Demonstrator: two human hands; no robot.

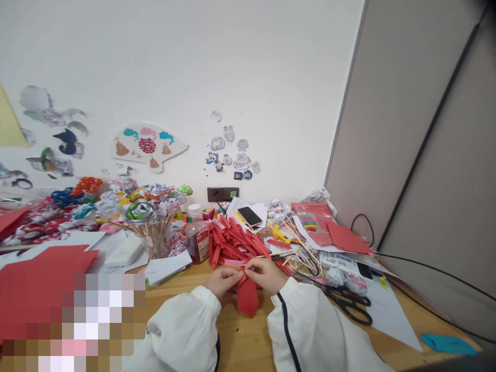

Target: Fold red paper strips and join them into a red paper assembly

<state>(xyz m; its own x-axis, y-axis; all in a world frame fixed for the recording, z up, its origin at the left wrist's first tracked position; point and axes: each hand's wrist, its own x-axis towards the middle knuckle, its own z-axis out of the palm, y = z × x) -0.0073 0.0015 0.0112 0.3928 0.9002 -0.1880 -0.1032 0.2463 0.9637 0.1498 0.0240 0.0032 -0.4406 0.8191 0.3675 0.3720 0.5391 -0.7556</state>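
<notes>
Between my two hands, low in the middle of the head view, is a piece of folded red paper (248,301) that hangs down toward the table. My left hand (223,281) pinches its upper left side with thumb and fingertips. From the other side my right hand (265,274) pinches the top of the same paper, the fingertips of both hands close together. Just behind them lies a heap of red paper strips (236,238). The part of the paper under my fingers is hidden.
Black-handled scissors (351,305) lie right of my right sleeve. A bottle of reddish-brown liquid (197,240) stands behind my left hand. Red sheets (42,284) cover the left side. Paper flowers (141,211), a phone (250,216) and a yellow glue gun (279,235) fill the back.
</notes>
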